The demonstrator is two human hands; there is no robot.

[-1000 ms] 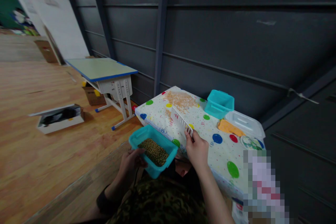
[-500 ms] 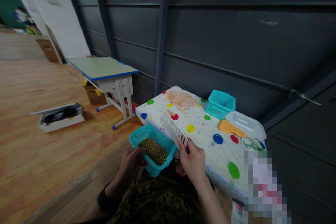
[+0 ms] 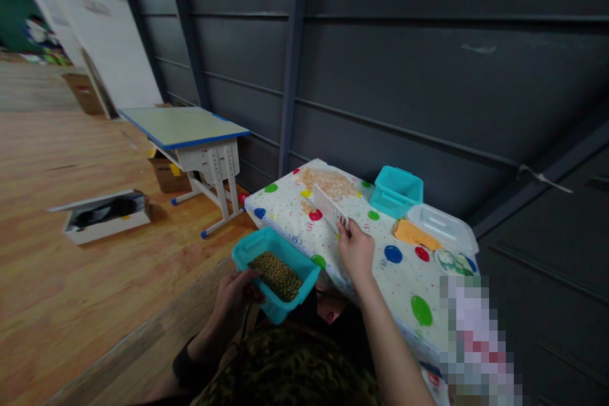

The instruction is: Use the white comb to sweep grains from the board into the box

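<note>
My left hand (image 3: 238, 292) is closed on the near left rim of a teal plastic box (image 3: 311, 271), held tilted just off the table's front edge. Inside lie many small round greenish-brown beans (image 3: 278, 274). My right hand (image 3: 358, 250) pinches one end of a flat white plastic piece with slots (image 3: 329, 204). That piece is over the table, close to a small heap of pale tan grains (image 3: 308, 206). A wider spread of the same tan grains (image 3: 330, 183) covers the far left part of the table; the slotted piece partly hides its near side.
The table has a white cloth with coloured balloons (image 3: 421, 311). At its back stand a second teal box (image 3: 397, 193), a clear lid (image 3: 445, 228) and an orange cloth (image 3: 416, 235). A dark panelled wall (image 3: 404, 70) runs behind. A desk (image 3: 185, 127) stands left.
My right hand has moved forward, carrying the white slotted piece from beside the teal box's rim to over the table near the tan grains. My left hand and the box have stayed nearly still.
</note>
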